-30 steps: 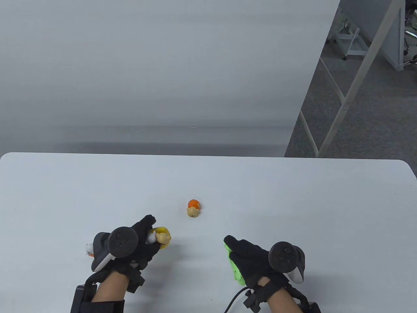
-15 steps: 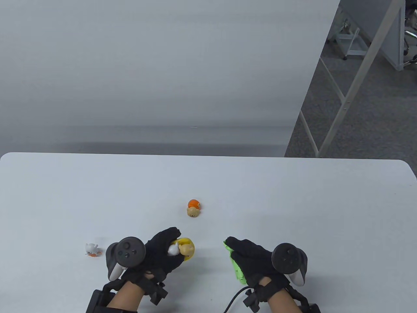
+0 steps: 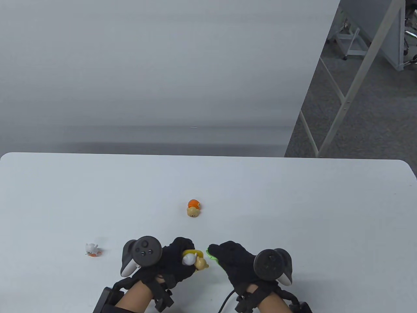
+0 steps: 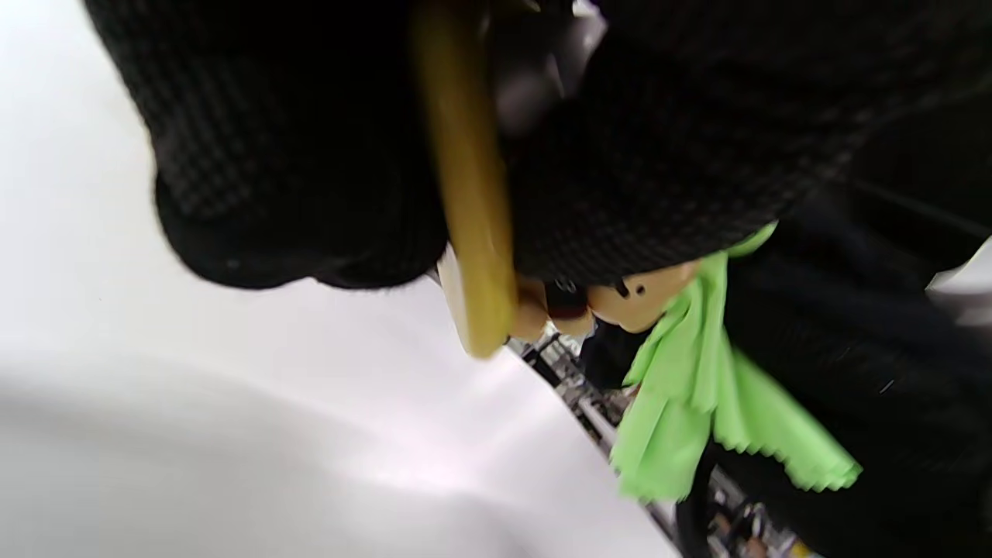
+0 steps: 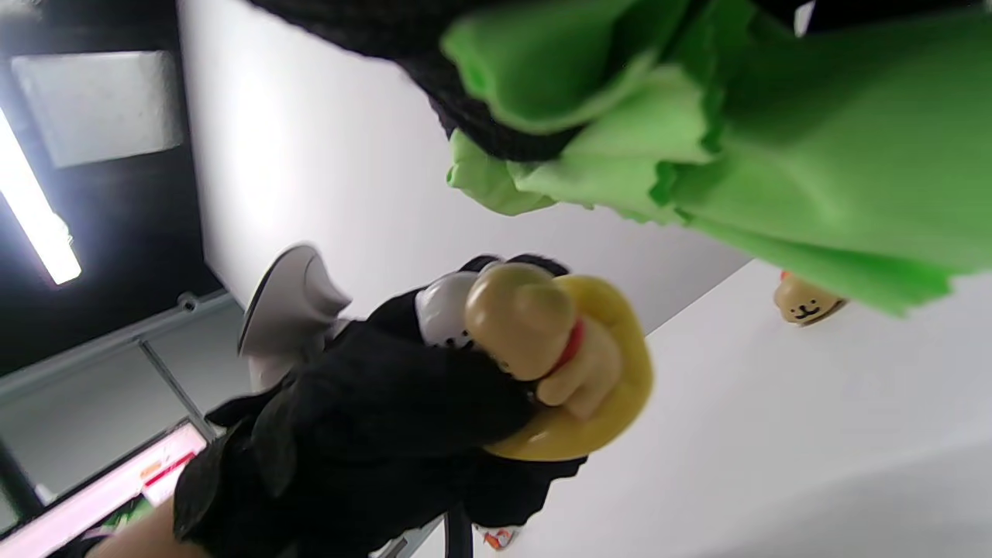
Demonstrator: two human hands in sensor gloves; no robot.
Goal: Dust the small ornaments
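Table view: left hand (image 3: pixel 169 260) grips a yellow-based dog figurine (image 3: pixel 195 259) near the table's (image 3: pixel 293 202) near edge, lifted. Right hand (image 3: pixel 234 257) sits just right of it, fingers closed on a green cloth (image 3: pixel 212 257). An orange-capped figurine (image 3: pixel 193 208) sits farther back, a small white one (image 3: pixel 91 249) off to the left.

Left wrist view: blurry, but the yellow base (image 4: pixel 469 178) is clamped between gloved fingers (image 4: pixel 294 155), cloth (image 4: pixel 697 403) right beside the figurine.

Right wrist view: cloth (image 5: pixel 775 132) bunched in the fingers above the dog (image 5: pixel 542 341).
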